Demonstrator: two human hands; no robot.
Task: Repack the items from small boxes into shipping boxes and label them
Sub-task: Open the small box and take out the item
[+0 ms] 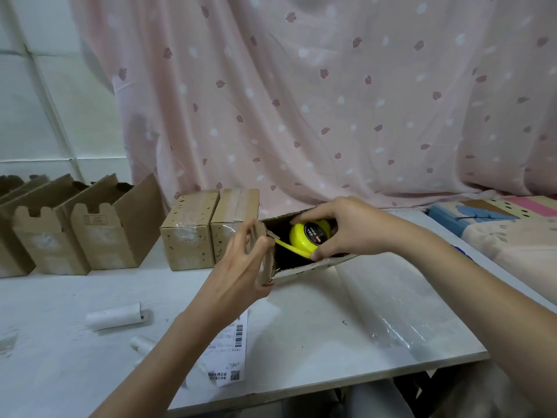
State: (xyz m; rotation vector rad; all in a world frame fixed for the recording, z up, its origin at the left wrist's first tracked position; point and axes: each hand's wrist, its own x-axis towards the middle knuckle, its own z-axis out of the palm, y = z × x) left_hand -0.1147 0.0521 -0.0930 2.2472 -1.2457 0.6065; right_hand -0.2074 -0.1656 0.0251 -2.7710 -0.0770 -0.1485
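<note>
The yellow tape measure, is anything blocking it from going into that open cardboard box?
Nothing visible does. The right hand holds the yellow tape measure at the open cardboard box mouth, while the left hand holds the flap aside.

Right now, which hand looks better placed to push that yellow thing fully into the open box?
The right hand, probably. It already grips the yellow tape measure at the mouth of the open box. The left hand is busy holding the box flap back, so the opening stays clear.

Both hands [241,260] [343,227] forward, fingers [324,251] curled.
</note>
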